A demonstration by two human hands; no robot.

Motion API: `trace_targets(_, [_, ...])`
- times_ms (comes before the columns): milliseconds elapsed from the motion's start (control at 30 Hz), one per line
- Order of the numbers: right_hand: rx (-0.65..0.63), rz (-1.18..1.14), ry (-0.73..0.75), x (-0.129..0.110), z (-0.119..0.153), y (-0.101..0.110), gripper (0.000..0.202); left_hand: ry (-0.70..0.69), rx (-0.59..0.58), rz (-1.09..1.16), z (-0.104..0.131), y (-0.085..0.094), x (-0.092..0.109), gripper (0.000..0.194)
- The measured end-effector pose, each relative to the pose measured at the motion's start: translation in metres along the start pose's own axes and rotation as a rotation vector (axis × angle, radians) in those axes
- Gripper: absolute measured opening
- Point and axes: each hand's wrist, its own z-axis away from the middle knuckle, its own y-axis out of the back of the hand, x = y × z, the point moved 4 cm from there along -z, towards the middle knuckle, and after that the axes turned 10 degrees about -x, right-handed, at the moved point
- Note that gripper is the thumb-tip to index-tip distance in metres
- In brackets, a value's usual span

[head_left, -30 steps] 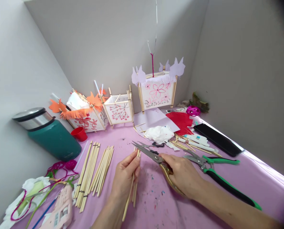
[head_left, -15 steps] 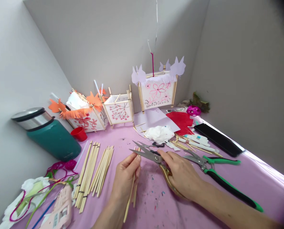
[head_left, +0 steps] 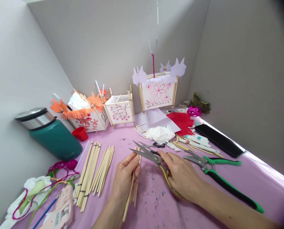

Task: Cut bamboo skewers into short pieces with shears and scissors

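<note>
My left hand (head_left: 128,171) is closed around a few thin wooden sticks (head_left: 128,202), whose lower ends stick out below the palm. Their upper tips show near the blades of the scissors (head_left: 153,157). My right hand (head_left: 180,173) grips these scissors by their gold handles, and the blades stand apart, pointing left across the stick tips. Whether the blades touch the wood I cannot tell. Left of my left hand lie a loose pile of sticks (head_left: 105,171) and banded stick bundles (head_left: 88,176). Green-and-black pruning shears (head_left: 210,167) rest to the right of my right hand.
Paper-and-stick lanterns stand at the back: one with orange fringe (head_left: 84,119), a plain one (head_left: 120,111), and one with lilac fringe (head_left: 158,92). A teal bottle (head_left: 58,138), red cup (head_left: 80,134) and pink glue gun (head_left: 60,210) are left; a black phone (head_left: 218,140) lies right.
The whole view has shifted very slightly. Both hands, the sticks and the scissors keep nearly the same pose.
</note>
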Motion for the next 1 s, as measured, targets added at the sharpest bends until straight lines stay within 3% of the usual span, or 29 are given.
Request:
trace_targets(267, [-0.079, -0.06, -0.074, 0.001, -0.001, 0.003, 0.035, -0.023, -0.005, 0.002, 0.003, -0.003, -0.001, 0.046])
trace_targets(500, [-0.074, -0.093, -0.06, 0.004, -0.003, 0.006, 0.015, -0.028, 0.022, 0.009, 0.002, 0.002, -0.003, 0.058])
trace_targets(767, [0.028, -0.304, -0.071, 0.011, -0.004, 0.017, 0.02, 0.009, -0.058, 0.074, -0.002, -0.002, -0.001, 0.063])
trace_targets(900, [0.061, -0.24, -0.059, 0.013, -0.004, 0.016, 0.032, 0.01, -0.053, 0.083, -0.002, -0.001, -0.002, 0.059])
trace_targets(1000, [0.003, -0.162, -0.04, 0.013, -0.003, 0.011, 0.039, 0.009, -0.036, 0.058, -0.003, 0.001, -0.003, 0.055])
